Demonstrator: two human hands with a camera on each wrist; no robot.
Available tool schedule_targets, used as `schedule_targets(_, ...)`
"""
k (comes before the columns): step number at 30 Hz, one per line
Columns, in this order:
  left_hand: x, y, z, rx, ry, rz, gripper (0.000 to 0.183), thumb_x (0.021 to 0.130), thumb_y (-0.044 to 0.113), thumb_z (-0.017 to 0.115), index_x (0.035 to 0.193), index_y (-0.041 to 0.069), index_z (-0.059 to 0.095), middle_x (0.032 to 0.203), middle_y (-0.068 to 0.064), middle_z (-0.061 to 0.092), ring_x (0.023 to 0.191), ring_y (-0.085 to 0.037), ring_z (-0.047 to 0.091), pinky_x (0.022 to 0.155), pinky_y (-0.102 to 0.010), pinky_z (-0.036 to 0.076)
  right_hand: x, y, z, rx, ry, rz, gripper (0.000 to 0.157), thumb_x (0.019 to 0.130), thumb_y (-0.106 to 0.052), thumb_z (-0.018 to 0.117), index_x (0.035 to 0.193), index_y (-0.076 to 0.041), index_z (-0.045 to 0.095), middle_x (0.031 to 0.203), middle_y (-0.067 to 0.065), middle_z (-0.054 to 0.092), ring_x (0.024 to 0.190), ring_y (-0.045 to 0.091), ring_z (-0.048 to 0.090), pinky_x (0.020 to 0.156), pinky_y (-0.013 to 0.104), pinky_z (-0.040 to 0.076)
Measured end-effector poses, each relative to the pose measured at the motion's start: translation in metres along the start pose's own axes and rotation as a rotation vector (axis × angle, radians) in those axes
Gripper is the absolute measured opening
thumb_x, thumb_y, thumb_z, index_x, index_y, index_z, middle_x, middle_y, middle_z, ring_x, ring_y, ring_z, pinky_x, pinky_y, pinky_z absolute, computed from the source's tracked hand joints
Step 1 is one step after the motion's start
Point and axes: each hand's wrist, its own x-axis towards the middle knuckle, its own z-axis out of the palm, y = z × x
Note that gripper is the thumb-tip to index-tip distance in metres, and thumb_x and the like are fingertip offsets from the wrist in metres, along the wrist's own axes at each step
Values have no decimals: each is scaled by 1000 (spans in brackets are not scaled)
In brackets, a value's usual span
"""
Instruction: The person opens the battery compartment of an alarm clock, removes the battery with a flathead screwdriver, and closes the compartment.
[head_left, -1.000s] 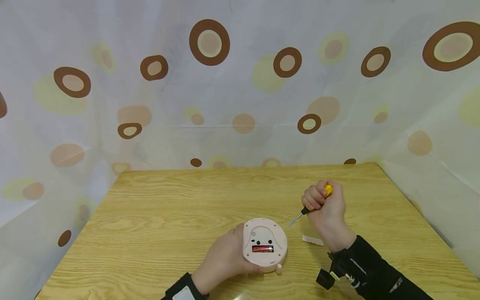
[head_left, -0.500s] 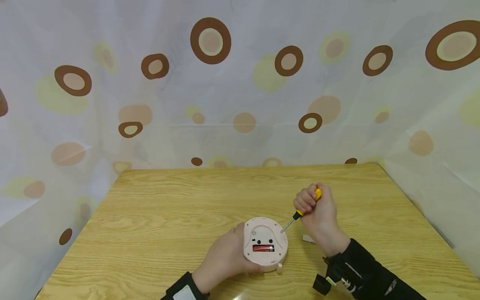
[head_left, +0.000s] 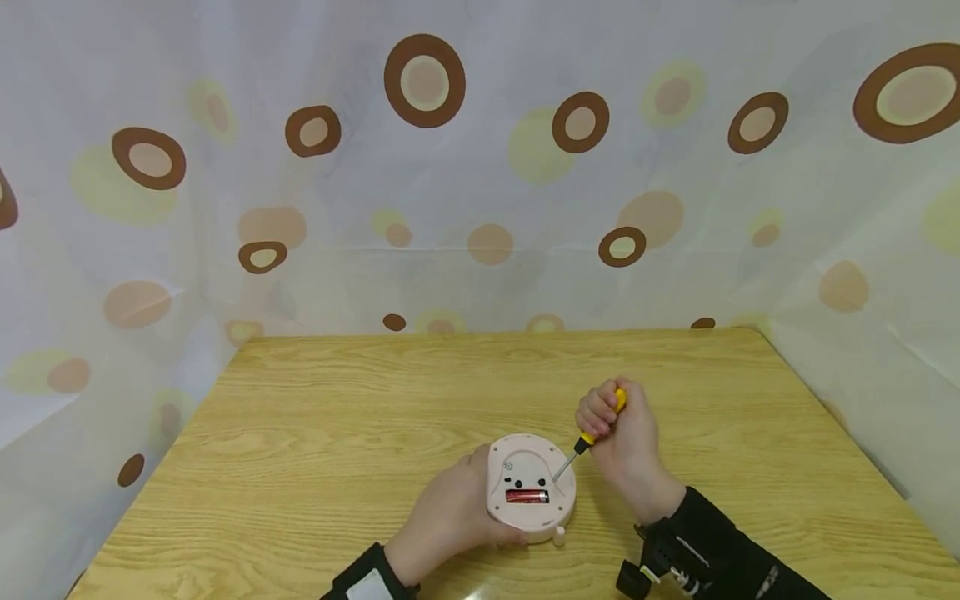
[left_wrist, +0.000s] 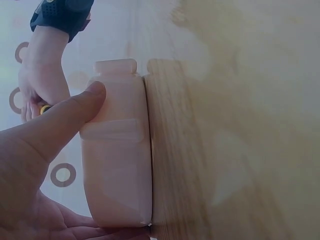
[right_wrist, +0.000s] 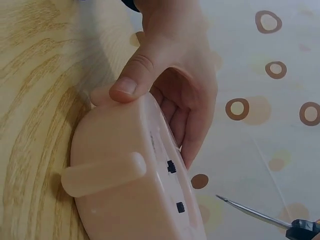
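Note:
A round pale pink device (head_left: 536,518), shaped like a small alarm clock, stands on the table with its back towards me. My left hand (head_left: 450,507) grips it from the left side, thumb (left_wrist: 90,100) on its edge. In its back, a recess without a cover holds a red battery (head_left: 527,497), with two small black spots just above. My right hand (head_left: 622,450) holds a screwdriver (head_left: 582,442) in its fist by the yellow and black handle. The metal shaft (right_wrist: 255,213) slants down to the left, and its tip is close over the back, right of the battery recess.
The wood-grain table (head_left: 352,417) reaches back to a white curtain (head_left: 337,200) with brown and yellow spots. Stubby pegs (right_wrist: 105,175) stick out from the device's rim. Black bands sit on both wrists, the right one with a small camera (head_left: 633,579).
My right hand has brought the screwdriver left and down, its tip from beside the device to over its back. The small pink strip on the table is now hidden behind that hand. The left hand stays.

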Motion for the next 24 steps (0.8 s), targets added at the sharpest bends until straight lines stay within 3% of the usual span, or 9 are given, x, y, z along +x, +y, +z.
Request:
schedule_targets(9, 1, 0, 2, 6, -7, -13, 110, 58, 55, 102, 142, 1, 55, 117, -10, 73, 102, -23, 72, 80, -33, 58, -1, 9, -1, -98, 26, -4, 56, 117, -26, 23, 64, -21, 41, 53, -11, 38, 47, 6, 34, 54, 20, 30)
schedule_targets(18, 2, -1, 1, 18, -11, -8, 110, 58, 54, 102, 141, 0, 54, 117, -10, 73, 100, -23, 73, 78, -32, 58, -4, 17, 0, -162, 45, -27, 53, 117, -26, 22, 66, -20, 37, 55, -11, 35, 48, 6, 34, 57, 25, 23)
schedule_targets(24, 2, -1, 1, 4, -11, -1, 109, 58, 54, 102, 141, 2, 55, 116, -9, 73, 100, -22, 73, 78, -31, 58, -6, 22, 4, -204, 53, -43, 53, 117, -24, 23, 66, -20, 36, 55, -11, 34, 48, 6, 34, 56, 23, 26)
